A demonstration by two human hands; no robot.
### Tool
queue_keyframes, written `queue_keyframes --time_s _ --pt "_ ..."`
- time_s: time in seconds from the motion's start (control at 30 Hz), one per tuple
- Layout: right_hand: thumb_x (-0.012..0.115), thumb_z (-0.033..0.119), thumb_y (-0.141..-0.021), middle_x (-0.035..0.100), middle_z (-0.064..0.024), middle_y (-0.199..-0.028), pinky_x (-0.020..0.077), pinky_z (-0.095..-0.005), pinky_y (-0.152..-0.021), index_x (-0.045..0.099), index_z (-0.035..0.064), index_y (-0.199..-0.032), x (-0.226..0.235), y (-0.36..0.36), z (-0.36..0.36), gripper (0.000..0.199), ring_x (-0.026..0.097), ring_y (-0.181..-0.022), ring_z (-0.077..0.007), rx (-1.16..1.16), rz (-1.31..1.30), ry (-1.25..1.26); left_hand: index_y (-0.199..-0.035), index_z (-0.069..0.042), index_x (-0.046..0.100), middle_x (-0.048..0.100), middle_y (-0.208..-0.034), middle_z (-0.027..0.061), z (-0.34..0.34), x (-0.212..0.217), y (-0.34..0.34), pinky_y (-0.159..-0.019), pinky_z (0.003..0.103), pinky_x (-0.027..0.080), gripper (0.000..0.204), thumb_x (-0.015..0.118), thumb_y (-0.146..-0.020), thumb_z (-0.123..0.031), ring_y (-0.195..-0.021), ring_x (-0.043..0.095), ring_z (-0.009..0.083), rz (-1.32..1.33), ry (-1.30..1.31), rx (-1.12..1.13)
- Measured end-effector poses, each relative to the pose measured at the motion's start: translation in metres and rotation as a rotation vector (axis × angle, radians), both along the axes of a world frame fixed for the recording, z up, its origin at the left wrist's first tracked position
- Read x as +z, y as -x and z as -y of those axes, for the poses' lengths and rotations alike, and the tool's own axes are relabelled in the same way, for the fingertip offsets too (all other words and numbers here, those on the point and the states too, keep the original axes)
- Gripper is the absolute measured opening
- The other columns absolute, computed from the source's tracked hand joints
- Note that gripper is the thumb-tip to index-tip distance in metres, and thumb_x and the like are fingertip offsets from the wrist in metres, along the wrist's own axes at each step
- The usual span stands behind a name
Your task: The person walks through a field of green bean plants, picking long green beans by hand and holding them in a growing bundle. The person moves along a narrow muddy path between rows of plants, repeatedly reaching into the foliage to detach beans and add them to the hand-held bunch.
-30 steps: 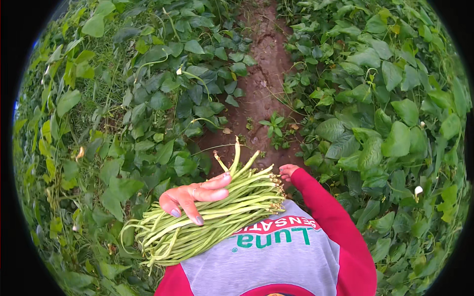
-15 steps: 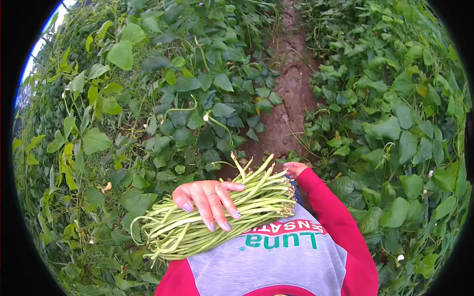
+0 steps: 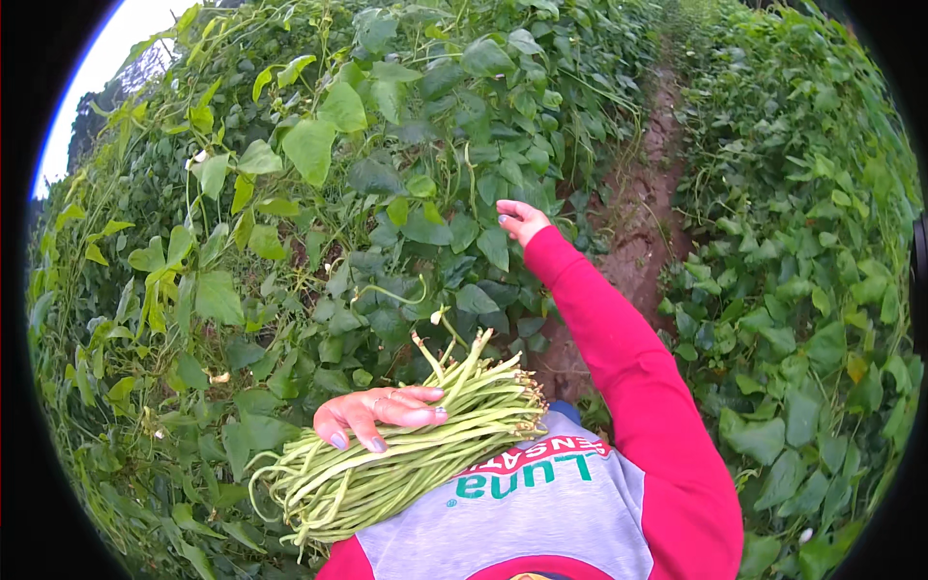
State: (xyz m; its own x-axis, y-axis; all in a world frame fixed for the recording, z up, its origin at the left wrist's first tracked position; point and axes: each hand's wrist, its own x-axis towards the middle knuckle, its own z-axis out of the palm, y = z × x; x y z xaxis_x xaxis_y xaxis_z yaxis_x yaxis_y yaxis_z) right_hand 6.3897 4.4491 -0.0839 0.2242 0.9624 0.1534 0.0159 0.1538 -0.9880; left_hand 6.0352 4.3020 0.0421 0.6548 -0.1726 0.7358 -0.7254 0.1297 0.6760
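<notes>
Left vine wall: a dense bank of broad green bean leaves (image 3: 319, 145) climbed the left and centre of the view, with pale sky showing at the top left edge.
Bundle: a thick sheaf of long, thin green bean pods (image 3: 406, 454) lay across the person's chest, tips drooping toward the lower left and cut stem ends fanned up toward the right.
Left hand: the left hand (image 3: 377, 414) lay over the top of the bundle, fingers curled down around the pods, pressing them against the grey front of the shirt (image 3: 522, 522).
Right hand: the right hand (image 3: 520, 220), on a red sleeve (image 3: 628, 387), was stretched forward into the foliage at the inner edge of the left vine wall, loosely open with the fingers curved among the leaves; nothing could be seen in it, and whether the fingertips touched a pod could not be told.
Path: a bare strip of reddish-brown soil (image 3: 643, 222) ran away between the rows, just right of the reaching arm.
Right vine wall: a second bank of leafy green vines (image 3: 812, 242) filled the right side.
Progress: judging by the size of the sheaf, a good share of picking was already done; the reaching hand was empty, and both rows ran on far ahead unpicked, so much seemed left.
</notes>
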Motion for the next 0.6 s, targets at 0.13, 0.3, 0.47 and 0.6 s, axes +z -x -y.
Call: queue_keyframes --time_s 0.13,0.3,0.47,0.6 --pt "0.065 0.004 -0.083 0.052 -0.0121 -0.141 0.0483 -0.0319 -0.082 0.042 0.0115 -0.147 -0.006 -0.030 -0.104 0.068 0.058 -0.102 -0.0209 -0.039 0.246 -0.102 -0.137 -0.012 0.057 0.029 -0.154 0.0299 -0.021 -0.004 -0.038 -0.115 0.064 0.001 0.051 0.043 -0.094 -0.035 -0.139 0.035 0.0510 -0.005 -0.008 0.101" --pt "0.054 -0.007 -0.083 0.060 -0.0036 -0.130 0.0494 -0.0255 -0.071 0.042 0.0165 -0.148 0.014 -0.022 -0.148 0.070 0.062 -0.095 -0.0147 0.478 -0.009 0.165 -0.136 -0.013 0.059 0.037 -0.152 0.0263 -0.034 -0.007 -0.062 -0.115 0.065 0.000 0.050 0.044 -0.092 -0.035 -0.136 0.040 0.0491 -0.062 -0.036 0.252" --pt "0.050 0.022 -0.099 0.067 -0.0012 -0.099 0.0486 -0.0241 -0.059 0.051 0.0159 -0.142 0.031 -0.030 -0.143 0.043 0.060 -0.069 -0.0077 0.501 -0.165 -0.089 -0.133 -0.017 0.061 0.046 -0.148 0.0206 -0.049 -0.016 -0.090 -0.116 0.065 -0.002 0.048 0.049 -0.089 -0.033 -0.131 0.048 0.0452 -0.067 0.042 0.337" --pt "0.056 0.019 -0.098 0.069 -0.0005 -0.091 0.0471 -0.0234 -0.056 0.063 0.0108 -0.126 0.066 -0.049 -0.139 0.030 0.059 -0.061 -0.0070 0.511 -0.183 -0.029 -0.131 -0.018 0.062 0.049 -0.145 0.0195 -0.061 -0.011 -0.120 -0.116 0.065 -0.002 0.048 0.050 -0.087 -0.030 -0.129 0.050 0.0445 -0.088 0.060 0.349"
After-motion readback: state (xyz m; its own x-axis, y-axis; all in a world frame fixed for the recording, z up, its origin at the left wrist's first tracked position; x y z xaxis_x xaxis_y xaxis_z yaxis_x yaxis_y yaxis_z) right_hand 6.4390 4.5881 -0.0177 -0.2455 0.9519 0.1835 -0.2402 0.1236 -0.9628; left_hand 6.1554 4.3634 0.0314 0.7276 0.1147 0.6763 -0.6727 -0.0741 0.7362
